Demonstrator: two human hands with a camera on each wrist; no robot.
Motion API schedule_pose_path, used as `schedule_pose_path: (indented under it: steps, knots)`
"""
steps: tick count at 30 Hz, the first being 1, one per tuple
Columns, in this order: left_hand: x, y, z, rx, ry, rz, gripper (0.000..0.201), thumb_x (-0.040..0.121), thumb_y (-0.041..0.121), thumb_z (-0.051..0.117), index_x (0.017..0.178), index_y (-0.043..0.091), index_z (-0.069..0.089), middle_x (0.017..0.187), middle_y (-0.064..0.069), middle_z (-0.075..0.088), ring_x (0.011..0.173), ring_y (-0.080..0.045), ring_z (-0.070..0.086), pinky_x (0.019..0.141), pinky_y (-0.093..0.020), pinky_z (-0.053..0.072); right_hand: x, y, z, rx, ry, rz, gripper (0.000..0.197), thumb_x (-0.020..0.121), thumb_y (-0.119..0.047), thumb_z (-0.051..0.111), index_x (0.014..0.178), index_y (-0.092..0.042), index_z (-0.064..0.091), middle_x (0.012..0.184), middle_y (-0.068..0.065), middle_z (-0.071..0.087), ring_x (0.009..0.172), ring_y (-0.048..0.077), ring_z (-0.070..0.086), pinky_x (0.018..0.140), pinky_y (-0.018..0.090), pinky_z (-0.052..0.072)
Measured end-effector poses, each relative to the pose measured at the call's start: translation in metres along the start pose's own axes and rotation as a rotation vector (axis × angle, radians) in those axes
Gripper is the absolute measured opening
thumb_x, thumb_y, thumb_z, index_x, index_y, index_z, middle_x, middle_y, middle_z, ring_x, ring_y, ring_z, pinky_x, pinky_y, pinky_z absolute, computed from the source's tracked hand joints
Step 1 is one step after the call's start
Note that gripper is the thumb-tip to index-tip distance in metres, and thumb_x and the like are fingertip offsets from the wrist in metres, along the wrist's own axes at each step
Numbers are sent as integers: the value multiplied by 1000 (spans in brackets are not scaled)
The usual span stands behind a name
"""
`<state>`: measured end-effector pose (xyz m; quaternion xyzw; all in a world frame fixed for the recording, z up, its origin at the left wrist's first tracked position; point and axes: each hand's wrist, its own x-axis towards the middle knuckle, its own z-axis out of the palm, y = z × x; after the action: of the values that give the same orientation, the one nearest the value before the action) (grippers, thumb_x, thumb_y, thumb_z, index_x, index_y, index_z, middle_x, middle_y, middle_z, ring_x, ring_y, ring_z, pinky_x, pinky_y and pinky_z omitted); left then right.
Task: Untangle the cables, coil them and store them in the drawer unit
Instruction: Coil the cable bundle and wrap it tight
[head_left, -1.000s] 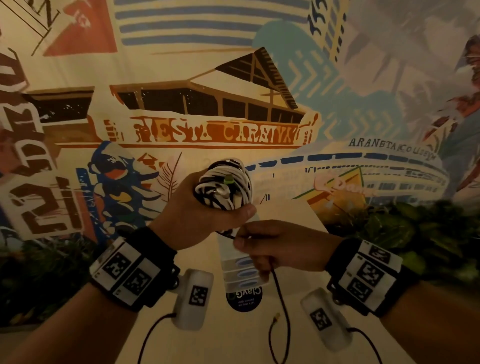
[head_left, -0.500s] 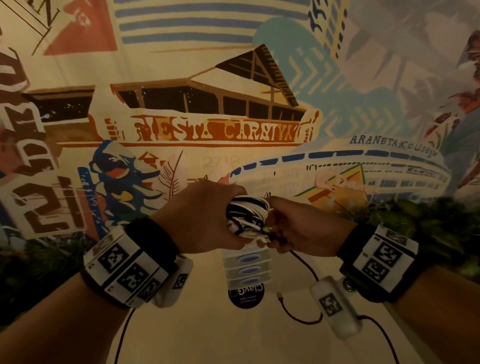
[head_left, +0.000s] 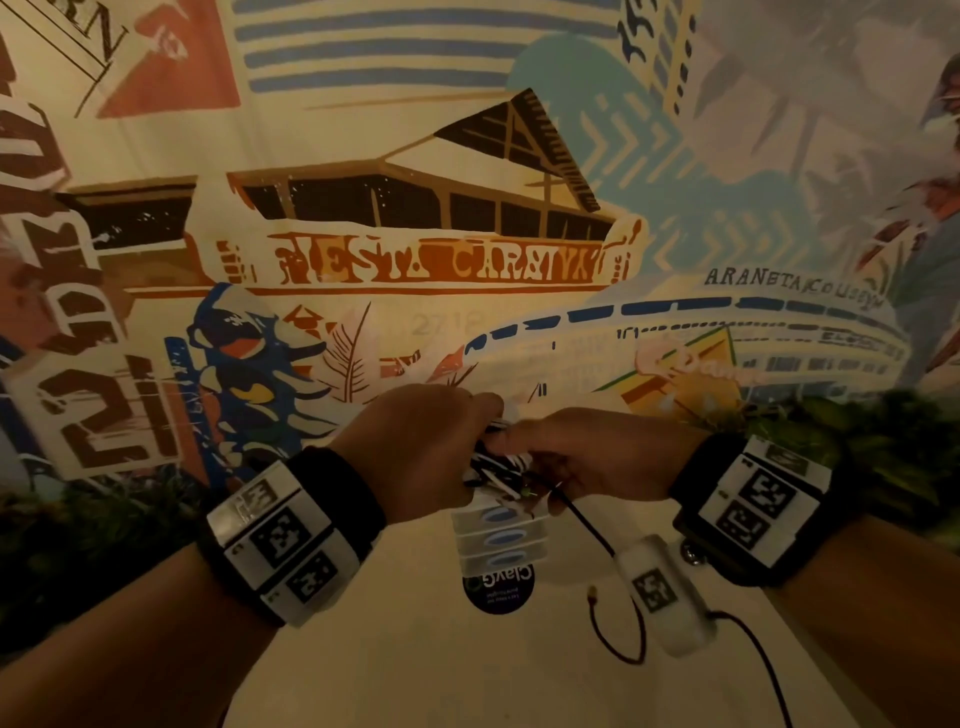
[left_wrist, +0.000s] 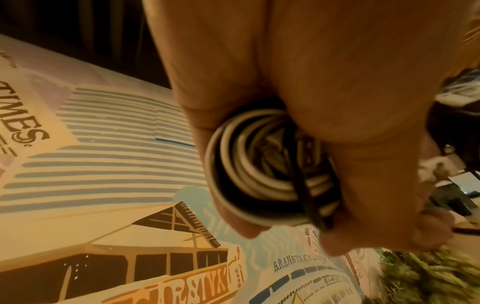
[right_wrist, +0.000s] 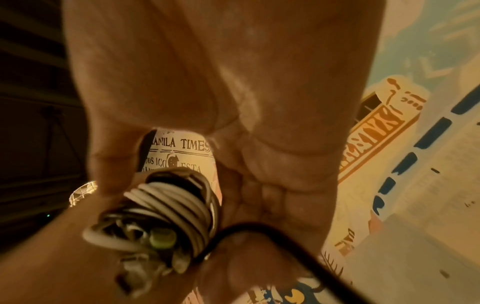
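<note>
White-and-black cable coil (head_left: 498, 462) clasped between left hand (head_left: 421, 452) and right hand (head_left: 587, 457).

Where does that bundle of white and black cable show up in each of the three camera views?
Head view: the cable bundle sits at centre, between the left hand and right hand, above the drawer unit.
Left wrist view: the cable bundle is right of centre, wrapped by the fingers.
Right wrist view: the cable bundle is lower left.
Shared landmark: the orange-lettered mural sign.
</note>
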<state>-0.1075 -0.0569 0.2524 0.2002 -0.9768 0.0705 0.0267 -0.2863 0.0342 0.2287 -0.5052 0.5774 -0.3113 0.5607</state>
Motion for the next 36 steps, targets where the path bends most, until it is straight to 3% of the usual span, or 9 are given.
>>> schedule_pose_path:
  steps: [6,10,16,22,25,28,32,34,36]
  knots:
    - [9,16,6,52,62,27,18,97,38,57,108,24,57,93,6,66,75,-12,56,64,-22,37,6,-15,4,-517,90,-31,28,78,-42,83,99,-24,77,91,-6,76,84,9,71,76,24,60]
    - [15,19,9,51,74,-13,15,99,33,50,102,22,60,86,5,64,71,-11,48,56,-17,24,16,-15,12,-632,231,-39,17,76,-32,82,76,-17,74,67,-4,67,57,8,62,62,24,54]
    - [12,18,12,26,80,-28,24,96,38,52,115,23,48,97,3,65,80,-17,63,68,-29,50,17,-11,14,-643,230,-100,27,85,-25,71,59,-26,62,57,-7,58,51,4,52,59,23,42]
    - [7,0,6,-13,192,-4,80,77,62,71,142,37,30,121,9,63,97,-13,65,72,-32,57,12,-4,8,-361,307,-105,7,83,-24,73,85,-18,73,70,-4,68,63,10,61,56,20,48]
    - [2,-19,-4,-233,222,-51,104,66,69,79,150,43,22,136,12,55,108,-9,63,83,-35,59,5,-1,3,-101,284,-134,6,85,-17,70,84,-11,72,69,2,64,65,16,59,66,31,48]
    - [-5,-33,0,-613,251,-113,109,57,76,79,149,48,27,129,19,57,105,-1,63,83,-35,62,1,5,-2,120,206,-182,15,89,-8,62,75,-9,68,66,7,57,62,20,54,72,41,42]
    - [-4,-27,19,-1103,189,-91,100,57,75,81,143,38,45,129,7,64,116,-15,64,90,-48,59,5,5,5,323,124,-273,22,79,-11,65,96,0,72,78,15,60,68,23,54,68,37,45]
    - [-2,-16,25,-1275,142,-8,89,62,68,83,137,32,54,129,5,68,121,-17,63,96,-41,57,9,5,12,358,62,-315,48,73,-15,68,118,3,68,100,26,67,86,30,64,78,42,51]
    - [0,-1,23,-1430,126,58,72,65,63,81,128,33,63,121,18,71,118,-4,64,93,-22,54,12,5,20,381,2,-357,50,75,-13,66,124,-5,66,116,21,71,106,32,68,92,46,54]
